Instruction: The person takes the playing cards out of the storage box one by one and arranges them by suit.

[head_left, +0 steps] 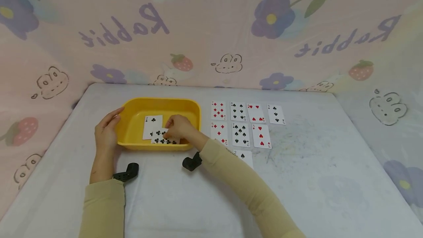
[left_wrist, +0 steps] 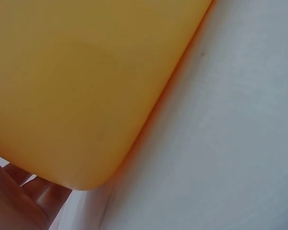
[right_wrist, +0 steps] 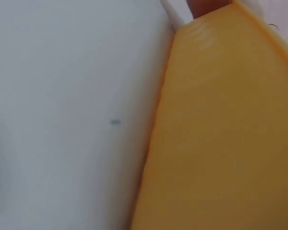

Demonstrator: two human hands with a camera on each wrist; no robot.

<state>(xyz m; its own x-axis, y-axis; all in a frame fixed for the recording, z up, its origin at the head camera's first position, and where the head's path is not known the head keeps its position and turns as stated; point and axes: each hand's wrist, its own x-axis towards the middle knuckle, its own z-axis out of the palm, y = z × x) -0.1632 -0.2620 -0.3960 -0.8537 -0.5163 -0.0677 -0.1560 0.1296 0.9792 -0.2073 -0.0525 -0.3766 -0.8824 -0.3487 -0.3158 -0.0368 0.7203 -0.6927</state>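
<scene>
In the head view my right hand [head_left: 180,127] reaches over the near right side of a yellow basin [head_left: 158,147] and pinches a playing card of clubs [head_left: 159,139] between thumb and fingers. That card lies low in the basin, partly over a two of clubs [head_left: 152,122]; its number is hidden by the hand. My left hand [head_left: 106,129] rests against the basin's left end, its fingers fairly straight along the outer wall. The left wrist view shows the left fingers [left_wrist: 47,197] touching the end of the basin [left_wrist: 77,105]. Only the basin's outer wall [right_wrist: 225,120] fills the right wrist view.
Right of the basin, playing cards lie face up in rows, among them a seven of diamonds [head_left: 218,110], a five of diamonds [head_left: 219,131] and a three of clubs [head_left: 276,114]. The right sleeve partly covers a two of spades [head_left: 243,157]. A patterned curtain [head_left: 205,28] borders the white table [head_left: 314,186].
</scene>
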